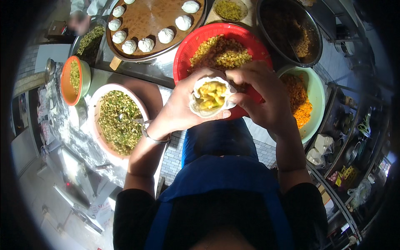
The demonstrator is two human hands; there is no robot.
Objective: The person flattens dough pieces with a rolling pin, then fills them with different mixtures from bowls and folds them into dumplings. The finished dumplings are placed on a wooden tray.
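Note:
My left hand (179, 104) cups a dough wrapper (203, 111) whose mouth faces up, showing a chunky yellow-green filling (211, 94) inside. At the wrapper's right edge, the thumb and fingers of my right hand (261, 90) pinch the dough rim. Both hands are above the near part of a red plastic basket (181, 56), which holds yellow diced filling and a darker brown filling (218, 51). Finished pleated buns (166, 35) sit spaced around a round woven steaming tray (147, 15) at the upper left.
A pink basin (144, 107) of green chopped filling stands left on a floury table (73, 137). Behind it is an orange-rimmed bowl (64, 82). To the right are a pale green basin (320, 103) of orange shreds and a dark metal bowl (317, 47). Another person's hand (78, 23) appears upper left.

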